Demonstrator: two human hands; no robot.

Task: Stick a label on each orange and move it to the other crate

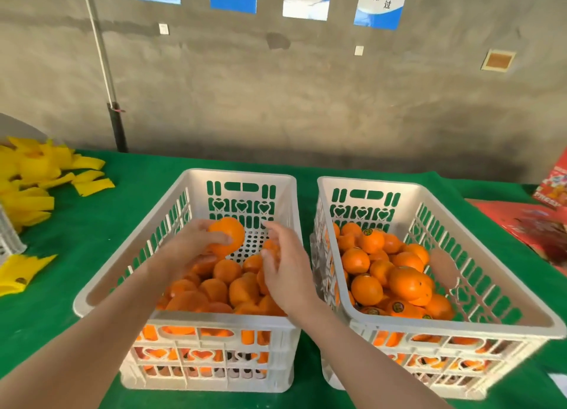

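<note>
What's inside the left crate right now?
Oranges piled at the near end of the left crate, bare perforated floor at the far end. The left hand holds one orange; the right hand hides part of the pile.

A fruit-packing workroom, by its look: a bare grey concrete wall hung with printed posters bearing Chinese characters; a table under green cloth carrying two white slotted plastic crates heaped with oranges; yellow wrappers piled at its left edge; red printed cartons at its right edge.
</note>
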